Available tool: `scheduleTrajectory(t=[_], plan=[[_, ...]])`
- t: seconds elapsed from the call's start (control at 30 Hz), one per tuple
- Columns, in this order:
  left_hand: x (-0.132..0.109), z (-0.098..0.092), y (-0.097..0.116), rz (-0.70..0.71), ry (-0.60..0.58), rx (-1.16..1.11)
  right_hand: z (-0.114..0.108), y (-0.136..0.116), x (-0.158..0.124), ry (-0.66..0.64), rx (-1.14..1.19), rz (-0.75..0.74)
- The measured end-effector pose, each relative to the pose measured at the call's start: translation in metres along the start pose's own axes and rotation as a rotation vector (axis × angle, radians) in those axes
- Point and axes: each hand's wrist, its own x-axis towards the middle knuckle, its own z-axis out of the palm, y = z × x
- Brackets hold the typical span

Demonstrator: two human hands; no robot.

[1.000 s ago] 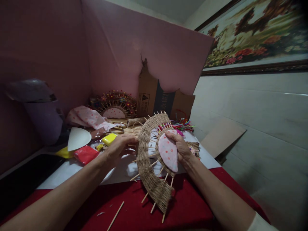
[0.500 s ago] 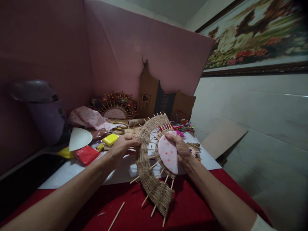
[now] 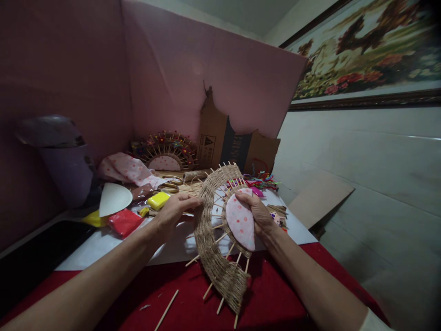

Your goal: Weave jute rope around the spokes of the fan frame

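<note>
A half-round woven fan (image 3: 206, 248) of brown twine on thin wooden sticks is held up, tilted, above the table's front. Its half-circle centre (image 3: 239, 218) is covered in pale pink dotted cloth. My right hand (image 3: 260, 214) grips this centre from the right, the thumb lying across the cloth; its other fingers are hidden behind. On the left, my left hand (image 3: 181, 206) has its fingers closed at the outer edge of the twine band. Bare stick ends poke out past the band, most clearly at the bottom.
A loose stick (image 3: 166, 309) lies on the red cloth (image 3: 131, 299). Left are a red packet (image 3: 124, 223), a yellow packet (image 3: 158, 200), a white cone-shaped piece (image 3: 115, 199) and scissors (image 3: 170, 184). Behind stand a decorated fan (image 3: 164, 162) and cut cardboard (image 3: 213, 131).
The fan's lower end has dropped very slightly, and the fingertips of my left hand have shifted a little along its outer edge. My right hand keeps its hold.
</note>
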Motion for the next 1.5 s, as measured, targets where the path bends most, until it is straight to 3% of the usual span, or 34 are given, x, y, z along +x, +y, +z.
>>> scheduleTrajectory(t=[0.4,0.93,1.33,1.5], plan=[[0.0018,-0.0009,-0.0008,-0.009,0.072,-0.091,-0.0012,0.0017,0.0005,0.016,-0.001,-0.004],[0.0034,-0.0023,-0.0002,-0.097,0.085,-0.112,-0.0004,0.0012,-0.0006,0.014,-0.023,-0.001],[0.0020,-0.0039,0.0012,-0.080,-0.013,-0.150,-0.0030,0.0024,0.0015,-0.004,-0.015,0.018],[0.0015,-0.0042,0.0044,-0.062,0.009,-0.161,-0.0030,0.0012,-0.0002,0.007,-0.044,0.017]])
